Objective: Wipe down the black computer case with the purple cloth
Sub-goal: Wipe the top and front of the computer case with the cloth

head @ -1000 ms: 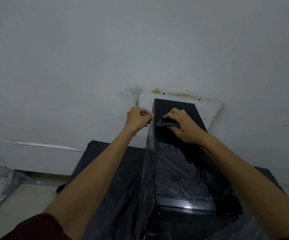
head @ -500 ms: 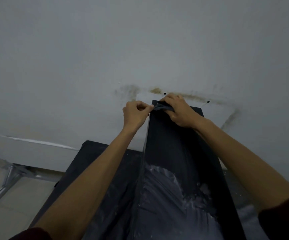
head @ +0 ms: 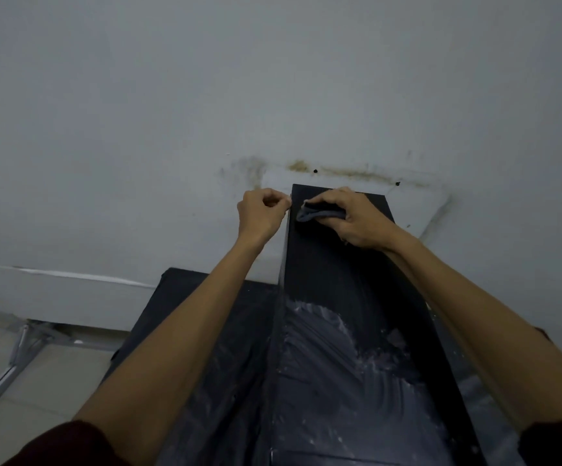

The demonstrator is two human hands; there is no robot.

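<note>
Head view, dim light.

Nearest: dark red sleeves (head: 64, 445) at the bottom corners, both forearms bare and reaching forward.

Black computer case (head: 340, 280) runs away from the viewer, standing on a black surface (head: 168, 297) that shows along its left side. The near half of the case top carries whitish smears (head: 333, 348) in fan-shaped streaks. The far half is plain matt black.

Far left corner of the case top: the right hand (head: 357, 220) is palm down, fingers curled over the purple cloth (head: 320, 213) and holding it bunched against the top. The cloth reads grey-blue in this light. Its rolled fold pokes out on the left of the fingertips, just short of the left edge of the case. The rest is hidden under the fingers and palm.

The left hand (head: 263, 213) is beside the case, at its left edge near the same corner, with the fingers curled into a loose fist and the fingertips touching the edge. I cannot tell whether they pinch anything. The two hands are near each other but apart.

Beyond: a grey-white wall (head: 273, 79) with brownish stains (head: 350, 173) just past the far end of the case. At lower left is pale floor with a metal frame (head: 20, 348) lying on it.
</note>
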